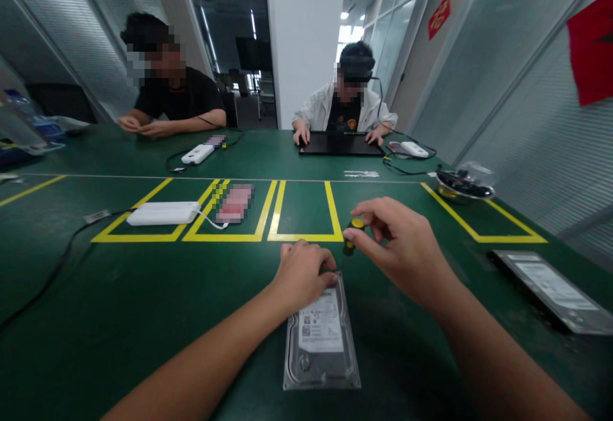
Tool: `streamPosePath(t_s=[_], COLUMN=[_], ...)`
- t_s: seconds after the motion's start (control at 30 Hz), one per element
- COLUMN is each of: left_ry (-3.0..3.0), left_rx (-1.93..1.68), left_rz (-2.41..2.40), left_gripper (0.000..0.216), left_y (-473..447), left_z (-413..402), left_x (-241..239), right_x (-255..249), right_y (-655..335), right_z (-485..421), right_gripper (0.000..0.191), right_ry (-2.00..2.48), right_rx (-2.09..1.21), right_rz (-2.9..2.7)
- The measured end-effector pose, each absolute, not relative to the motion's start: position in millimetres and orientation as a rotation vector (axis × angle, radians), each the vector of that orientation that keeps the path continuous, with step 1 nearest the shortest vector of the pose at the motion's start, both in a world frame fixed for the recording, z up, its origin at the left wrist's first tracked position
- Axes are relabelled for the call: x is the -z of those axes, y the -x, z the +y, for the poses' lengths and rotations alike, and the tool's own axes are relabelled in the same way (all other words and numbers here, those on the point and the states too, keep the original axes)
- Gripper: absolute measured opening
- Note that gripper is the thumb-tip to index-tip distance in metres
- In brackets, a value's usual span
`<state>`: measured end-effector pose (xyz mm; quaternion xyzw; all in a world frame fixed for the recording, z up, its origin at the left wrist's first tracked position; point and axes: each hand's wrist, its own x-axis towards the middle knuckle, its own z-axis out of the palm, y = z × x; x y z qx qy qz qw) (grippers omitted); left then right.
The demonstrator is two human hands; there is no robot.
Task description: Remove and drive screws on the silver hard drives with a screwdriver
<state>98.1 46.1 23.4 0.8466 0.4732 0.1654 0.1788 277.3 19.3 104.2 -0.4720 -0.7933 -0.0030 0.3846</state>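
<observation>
A silver hard drive [321, 344] with a white label lies flat on the green table [119, 319] in front of me. My left hand [304, 274] rests closed on the drive's far end, fingers curled over its edge. Just to its right, my right hand [400, 245] pinches a small screwdriver [352, 236] with a black and yellow handle, held upright at the drive's far right corner.
A second flat drive or board [555, 288] lies at the right. Yellow tape boxes hold a white power bank [163, 213] with cable. A metal bowl [464, 186] sits far right. Two other people sit across the table, one at a black laptop [340, 145].
</observation>
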Motion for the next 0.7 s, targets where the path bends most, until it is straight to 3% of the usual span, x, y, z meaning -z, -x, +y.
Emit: streamPosePath(t_s=[0.4, 0.53, 0.7], left_ry=[-2.309, -2.320, -2.314], left_rx=[-0.231, -0.229, -0.203], left_rz=[1.274, 1.264, 1.253], left_gripper=[0.009, 0.009, 0.009], left_y=[-107.2, -107.1, -107.2], left_z=[66.4, 67.3, 66.3], left_x=[-31.5, -29.1, -31.7], right_x=[-109.3, -110.5, -109.6], right_y=[-276.1, -275.7, -275.8], right_z=[15.8, 14.7, 16.5], right_gripper=[0.010, 0.001, 0.007], right_ry=[1.231, 1.220, 1.196], right_rx=[-0.023, -0.022, 0.000], right_rz=[-2.027, -2.058, -2.033])
